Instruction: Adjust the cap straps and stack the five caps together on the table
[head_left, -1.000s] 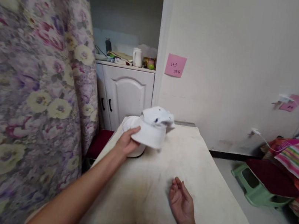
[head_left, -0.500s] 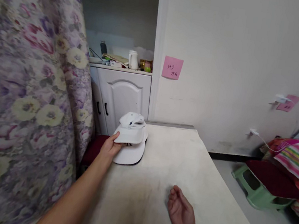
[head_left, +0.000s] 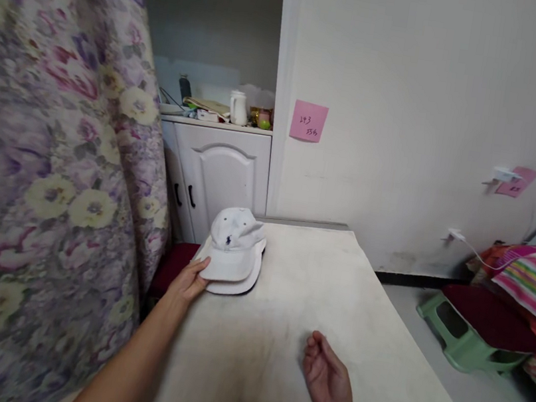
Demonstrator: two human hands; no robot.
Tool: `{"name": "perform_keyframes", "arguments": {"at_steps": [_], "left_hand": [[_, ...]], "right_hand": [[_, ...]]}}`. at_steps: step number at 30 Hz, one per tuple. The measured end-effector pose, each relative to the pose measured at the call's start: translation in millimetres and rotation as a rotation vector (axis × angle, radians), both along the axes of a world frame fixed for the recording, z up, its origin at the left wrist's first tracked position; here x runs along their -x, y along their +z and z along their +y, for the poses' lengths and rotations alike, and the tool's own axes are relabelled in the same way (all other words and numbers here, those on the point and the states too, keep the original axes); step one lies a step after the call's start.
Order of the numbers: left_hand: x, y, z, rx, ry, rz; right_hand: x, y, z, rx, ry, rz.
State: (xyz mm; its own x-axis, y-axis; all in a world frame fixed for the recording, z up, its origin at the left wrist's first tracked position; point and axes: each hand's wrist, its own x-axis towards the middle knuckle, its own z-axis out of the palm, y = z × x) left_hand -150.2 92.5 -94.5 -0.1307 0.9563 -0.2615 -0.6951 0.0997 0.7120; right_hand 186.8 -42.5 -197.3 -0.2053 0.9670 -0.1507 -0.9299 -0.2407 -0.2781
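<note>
A white baseball cap (head_left: 232, 249) with a small dark emblem on its front lies over a second white cap (head_left: 235, 288), whose brim shows beneath it, at the far left of the table. My left hand (head_left: 190, 278) grips the left edge of the upper cap's brim, thumb on top and the other fingers mostly hidden under it. To the right, my right hand (head_left: 326, 376) rests on the pale tabletop (head_left: 315, 289), palm turned sideways and fingers curled, apart from the caps. Nothing shows inside its curled fingers.
A floral curtain (head_left: 52, 162) hangs close on the left. Past the table stands a white cabinet (head_left: 224, 174) with a white jug (head_left: 238, 108) on its top. Beneath the table's left edge is a dark red seat (head_left: 172, 267); a green stool (head_left: 460, 330) stands right.
The upper cap has come down and toward me onto the lower one, its brim covering more of that cap's brim. My left hand moved slightly with it; my right hand stays put.
</note>
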Motion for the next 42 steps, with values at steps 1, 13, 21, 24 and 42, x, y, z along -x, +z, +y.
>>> {"name": "perform_keyframes", "arguments": {"at_steps": [1, 13, 21, 24, 42], "left_hand": [[2, -1.1, -2, 0.008, -0.008, 0.012], [-2, 0.4, 4, 0.067, 0.005, 0.091], [-5, -6.2, 7, 0.086, 0.031, 0.163], [-4, -5.6, 8, 0.091, 0.024, 0.199], [-3, -22.8, -5, 0.200, 0.127, 0.656]], "right_hand": [[0, -0.2, 0, 0.000, 0.000, -0.002], [1, 2.2, 0, 0.013, 0.007, 0.013], [2, 3.5, -1, 0.008, -0.005, -0.005], [1, 3.4, 0, 0.011, -0.007, -0.012], [0, 1.5, -1, 0.023, 0.002, -0.044]]}}
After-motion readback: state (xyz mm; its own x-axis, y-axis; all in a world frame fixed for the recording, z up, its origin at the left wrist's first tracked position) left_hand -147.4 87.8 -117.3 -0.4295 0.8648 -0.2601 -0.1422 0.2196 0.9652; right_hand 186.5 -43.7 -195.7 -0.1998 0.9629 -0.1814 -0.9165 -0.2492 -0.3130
